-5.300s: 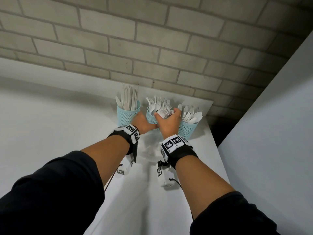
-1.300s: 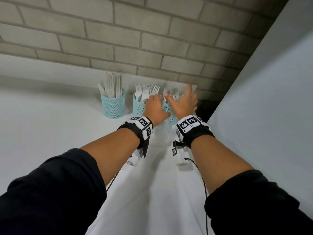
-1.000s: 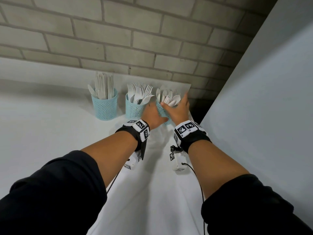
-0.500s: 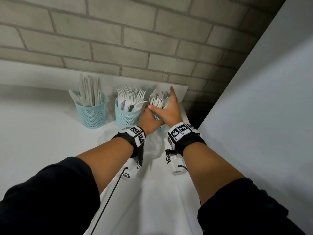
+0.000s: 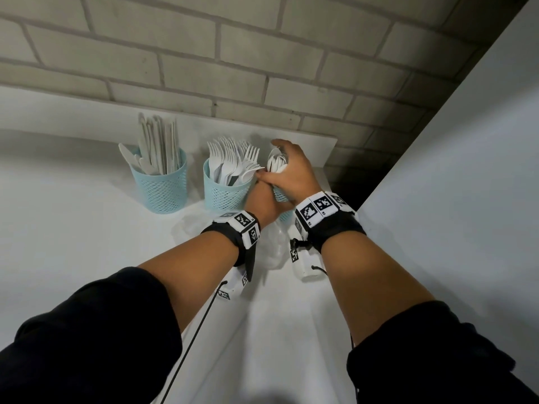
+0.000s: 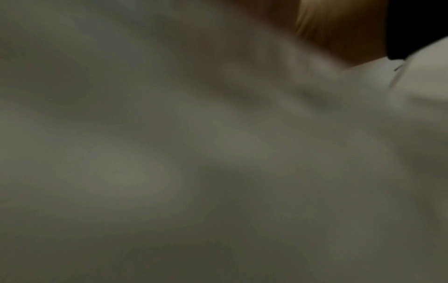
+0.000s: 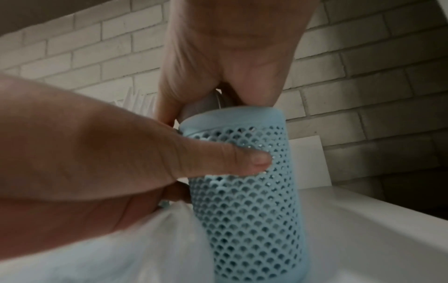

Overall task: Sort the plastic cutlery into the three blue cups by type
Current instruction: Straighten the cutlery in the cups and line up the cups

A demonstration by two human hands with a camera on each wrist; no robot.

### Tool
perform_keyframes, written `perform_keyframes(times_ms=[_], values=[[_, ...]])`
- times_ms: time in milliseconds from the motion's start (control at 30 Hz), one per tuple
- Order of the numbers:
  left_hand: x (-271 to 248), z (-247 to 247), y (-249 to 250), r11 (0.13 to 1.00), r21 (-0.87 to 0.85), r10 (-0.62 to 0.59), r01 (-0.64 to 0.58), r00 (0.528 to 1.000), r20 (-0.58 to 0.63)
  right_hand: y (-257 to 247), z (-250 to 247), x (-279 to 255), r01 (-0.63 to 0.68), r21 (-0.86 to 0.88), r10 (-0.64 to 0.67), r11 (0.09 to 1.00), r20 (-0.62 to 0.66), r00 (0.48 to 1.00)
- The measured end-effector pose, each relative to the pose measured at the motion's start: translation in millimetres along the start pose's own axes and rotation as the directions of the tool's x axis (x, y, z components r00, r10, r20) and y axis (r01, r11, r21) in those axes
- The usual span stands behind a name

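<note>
Three light-blue mesh cups stand in a row by the brick wall. The left cup (image 5: 159, 188) holds white knives and the middle cup (image 5: 224, 193) white forks. The right cup (image 5: 284, 214) (image 7: 244, 191) is mostly hidden behind my hands. My right hand (image 5: 281, 161) (image 7: 213, 99) curls over the bunch of white spoons (image 5: 275, 164) standing in it. My left hand (image 5: 262, 199) grips that cup's side, its thumb (image 7: 252, 160) pressed on the mesh. The left wrist view is blurred and shows no hand.
A crumpled clear plastic bag (image 5: 274, 249) (image 7: 145, 239) lies on the white table (image 5: 73, 228) under my wrists. A white panel (image 5: 466, 170) rises along the right. The table's far right corner (image 5: 323, 147) ends beside a dark gap.
My right hand, with fingers straight up against the spoons half a second ago, now curls over their tops. My left hand stays at the right cup.
</note>
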State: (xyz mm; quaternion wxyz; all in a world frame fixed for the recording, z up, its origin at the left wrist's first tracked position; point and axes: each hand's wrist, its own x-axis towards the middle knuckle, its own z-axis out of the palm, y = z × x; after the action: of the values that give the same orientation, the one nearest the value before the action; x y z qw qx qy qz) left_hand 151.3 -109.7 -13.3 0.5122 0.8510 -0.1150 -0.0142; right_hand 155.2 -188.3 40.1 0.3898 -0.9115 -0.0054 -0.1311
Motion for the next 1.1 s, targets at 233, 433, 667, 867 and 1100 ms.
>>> perform_keyframes(times_ms=[233, 433, 667, 867, 1100], values=[[0, -2, -4, 0.996, -0.081, -0.020, 0.021, 1.000, 0.012, 4, 8, -5, 0.034, 0.038, -0.018, 0.999, -0.364, 0.931], [1, -3, -5, 0.997, -0.067, -0.025, 0.026, 0.999, 0.028, 7, -9, 0, 0.069, 0.193, 0.048, 0.979, -0.542, 0.839], [2, -4, -6, 0.999, -0.037, -0.032, 0.034, 0.998, 0.051, 25, 5, -8, -0.003, 0.170, 0.082, 0.985, -0.460, 0.884], [5, -3, -9, 0.999, -0.039, -0.029, 0.032, 0.998, 0.057, 14, 6, 2, -0.131, 0.084, 0.153, 0.988, -0.340, 0.928], [8, -1, -11, 0.999, -0.041, -0.024, 0.026, 0.998, 0.052, 14, 4, 7, -0.132, 0.095, 0.157, 0.987, -0.341, 0.927]])
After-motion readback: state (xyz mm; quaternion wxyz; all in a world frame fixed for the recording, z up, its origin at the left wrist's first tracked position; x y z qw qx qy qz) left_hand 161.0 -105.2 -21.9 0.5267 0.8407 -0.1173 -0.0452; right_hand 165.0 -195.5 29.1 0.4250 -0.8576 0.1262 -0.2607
